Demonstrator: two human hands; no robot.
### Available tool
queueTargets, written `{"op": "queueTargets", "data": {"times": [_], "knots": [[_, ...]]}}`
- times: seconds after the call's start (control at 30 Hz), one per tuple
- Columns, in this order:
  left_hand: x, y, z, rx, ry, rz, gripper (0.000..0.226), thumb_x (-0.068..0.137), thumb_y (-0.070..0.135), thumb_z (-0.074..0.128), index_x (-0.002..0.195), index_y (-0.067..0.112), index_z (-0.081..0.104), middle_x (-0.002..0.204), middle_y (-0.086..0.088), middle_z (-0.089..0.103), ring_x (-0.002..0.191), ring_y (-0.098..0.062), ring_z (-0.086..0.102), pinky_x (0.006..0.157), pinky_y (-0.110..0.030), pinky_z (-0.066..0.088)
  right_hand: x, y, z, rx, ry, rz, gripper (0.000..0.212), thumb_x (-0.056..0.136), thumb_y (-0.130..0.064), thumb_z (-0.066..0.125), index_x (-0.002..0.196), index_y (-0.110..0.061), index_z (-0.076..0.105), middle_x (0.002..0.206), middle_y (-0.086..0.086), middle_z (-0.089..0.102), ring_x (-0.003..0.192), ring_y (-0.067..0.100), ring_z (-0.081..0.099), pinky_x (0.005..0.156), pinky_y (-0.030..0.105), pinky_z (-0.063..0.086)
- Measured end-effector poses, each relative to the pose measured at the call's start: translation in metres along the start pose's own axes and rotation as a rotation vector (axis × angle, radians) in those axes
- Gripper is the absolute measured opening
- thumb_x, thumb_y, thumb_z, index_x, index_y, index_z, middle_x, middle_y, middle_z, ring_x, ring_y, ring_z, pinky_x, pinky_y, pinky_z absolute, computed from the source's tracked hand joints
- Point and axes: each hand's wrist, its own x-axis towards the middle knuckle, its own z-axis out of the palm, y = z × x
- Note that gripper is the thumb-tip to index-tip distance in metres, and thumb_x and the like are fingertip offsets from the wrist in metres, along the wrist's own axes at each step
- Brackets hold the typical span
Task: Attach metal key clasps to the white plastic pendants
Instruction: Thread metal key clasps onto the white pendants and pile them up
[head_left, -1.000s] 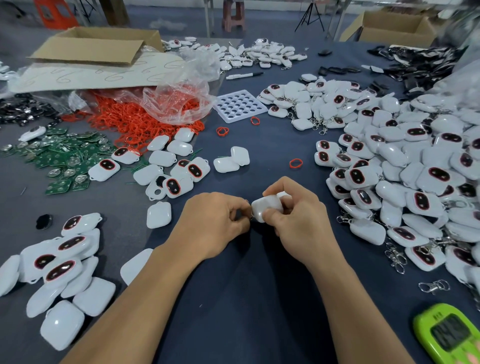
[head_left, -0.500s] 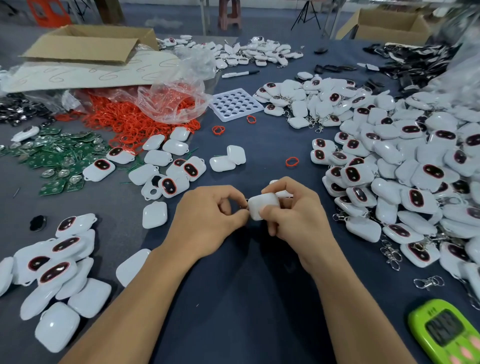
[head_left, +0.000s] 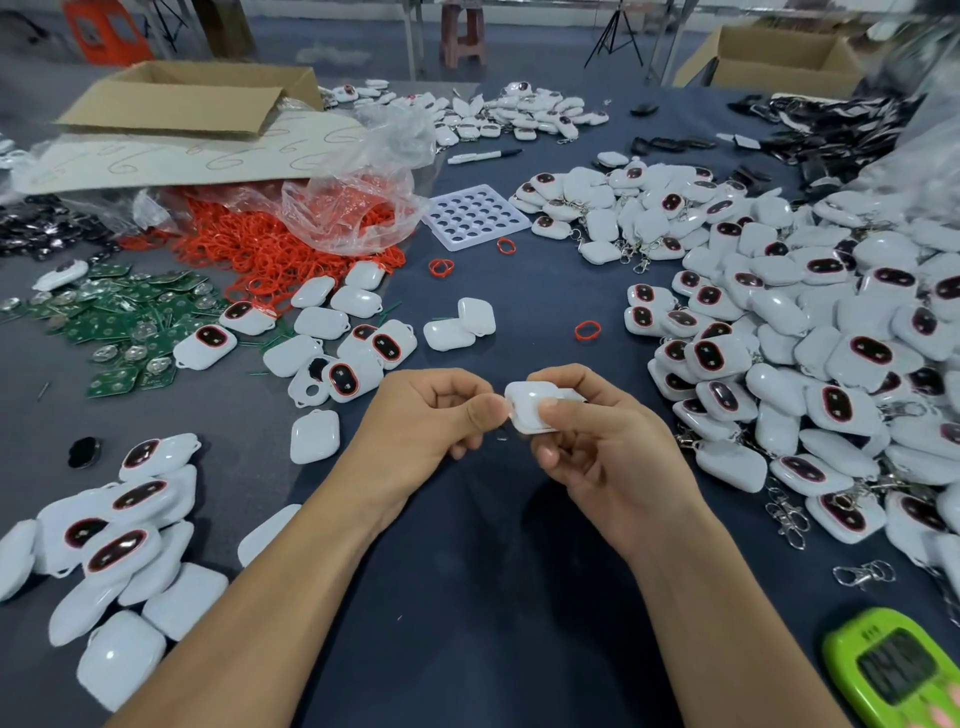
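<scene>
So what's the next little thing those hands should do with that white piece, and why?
Probably push the metal clasp on through the corner of the white pendant. The right hand pinches the pendant, the left hand pinches right at its edge, and only a sliver of metal shows between them, so it seems not yet hooked on.

Left grip (head_left: 423, 421) and right grip (head_left: 608, 449) pinch, close together, fingers curled.

dark blue-grey cloth covers the worktable (head_left: 467, 597) from edge to edge, all under soft, even light. past its far edge there's grey floor (head_left: 545, 47), a red-brown stool (head_left: 462, 31) beside thin metal table legs (head_left: 410, 36), an orange plastic stool (head_left: 106, 31) off left, a black tripod (head_left: 612, 36) off right.
</scene>
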Motion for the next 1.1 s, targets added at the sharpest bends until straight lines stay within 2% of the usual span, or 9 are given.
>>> {"op": "queueTargets", "data": {"times": [0.23, 0.3, 0.4, 0.53, 0.6, 0.7, 0.77, 0.97, 1.1], "knots": [[0.0, 0.001, 0.002, -0.225, -0.036, -0.076, 0.007, 0.075, 0.019, 0.076, 0.068, 0.02, 0.076, 0.052, 0.003, 0.052, 0.048, -0.008, 0.041, 0.049, -0.016, 0.036, 0.002, 0.001, 0.0, 0.052, -0.005, -0.003, 0.023, 0.087, 0.008, 0.06, 0.097, -0.01, 0.07, 0.083, 0.013, 0.071, 0.047, 0.017, 0.053, 0.048, 0.024, 0.035], [0.001, 0.0, 0.002, -0.184, -0.013, -0.065, 0.007, 0.075, 0.017, 0.076, 0.068, 0.019, 0.076, 0.052, 0.001, 0.053, 0.048, -0.009, 0.041, 0.049, -0.017, 0.036, 0.002, 0.001, 0.0, 0.044, 0.011, -0.008, 0.023, 0.087, 0.008, 0.061, 0.095, -0.011, 0.071, 0.083, 0.013, 0.071, 0.047, 0.017, 0.053, 0.046, 0.023, 0.036], [0.0, -0.003, -0.003, 0.151, 0.054, 0.035, 0.011, 0.078, 0.015, 0.081, 0.072, 0.023, 0.077, 0.052, 0.003, 0.054, 0.049, -0.011, 0.044, 0.051, -0.019, 0.039, 0.002, 0.003, -0.001, 0.011, 0.064, -0.017, 0.024, 0.087, 0.009, 0.062, 0.092, -0.012, 0.072, 0.082, 0.012, 0.073, 0.048, 0.018, 0.054, 0.052, 0.029, 0.036], [-0.004, -0.01, -0.003, 0.429, 0.137, 0.145, 0.003, 0.076, 0.028, 0.077, 0.076, 0.031, 0.075, 0.049, 0.012, 0.044, 0.047, -0.005, 0.036, 0.048, -0.015, 0.035, 0.006, 0.006, 0.001, -0.01, 0.107, -0.024, 0.024, 0.089, 0.012, 0.06, 0.098, -0.008, 0.07, 0.079, 0.013, 0.072, 0.045, 0.018, 0.054, 0.04, 0.023, 0.035], [-0.004, -0.011, -0.001, 0.377, 0.152, 0.13, 0.003, 0.076, 0.03, 0.077, 0.076, 0.032, 0.076, 0.049, 0.01, 0.05, 0.047, -0.006, 0.041, 0.049, -0.015, 0.037, 0.007, 0.006, 0.002, 0.02, 0.104, -0.018, 0.024, 0.09, 0.012, 0.059, 0.101, -0.006, 0.07, 0.082, 0.015, 0.072, 0.046, 0.019, 0.055, 0.039, 0.023, 0.036], [-0.002, -0.006, 0.0, 0.036, 0.071, -0.037, 0.006, 0.077, 0.026, 0.078, 0.081, 0.025, 0.082, 0.055, -0.002, 0.063, 0.051, -0.012, 0.051, 0.05, -0.018, 0.043, 0.006, 0.004, 0.001, 0.088, 0.075, -0.01, 0.024, 0.09, 0.011, 0.058, 0.102, -0.006, 0.07, 0.084, 0.015, 0.071, 0.048, 0.018, 0.056, 0.04, 0.022, 0.037], [-0.001, -0.003, -0.002, -0.043, 0.014, -0.087, 0.007, 0.08, 0.023, 0.077, 0.083, 0.021, 0.083, 0.057, -0.004, 0.063, 0.051, -0.012, 0.05, 0.05, -0.017, 0.043, 0.006, 0.005, 0.002, 0.118, 0.055, -0.007, 0.024, 0.091, 0.01, 0.058, 0.102, -0.007, 0.07, 0.084, 0.013, 0.071, 0.049, 0.016, 0.055, 0.04, 0.021, 0.037], [-0.003, -0.006, 0.004, 0.051, 0.057, -0.025, 0.014, 0.081, 0.031, 0.071, 0.082, 0.024, 0.082, 0.051, 0.0, 0.053, 0.051, -0.012, 0.043, 0.05, -0.019, 0.039, 0.007, 0.011, 0.008, 0.2, 0.092, -0.035, 0.022, 0.093, 0.009, 0.061, 0.102, -0.009, 0.071, 0.083, 0.012, 0.074, 0.05, 0.016, 0.056, 0.042, 0.021, 0.04], [-0.003, -0.011, 0.008, 0.306, 0.157, 0.057, 0.021, 0.084, 0.038, 0.064, 0.078, 0.023, 0.078, 0.047, 0.004, 0.045, 0.048, -0.01, 0.036, 0.049, -0.022, 0.032, 0.007, 0.013, 0.008, 0.169, 0.129, -0.078, 0.022, 0.093, 0.01, 0.061, 0.104, -0.008, 0.068, 0.082, 0.012, 0.074, 0.048, 0.017, 0.056, 0.042, 0.022, 0.039]]}}
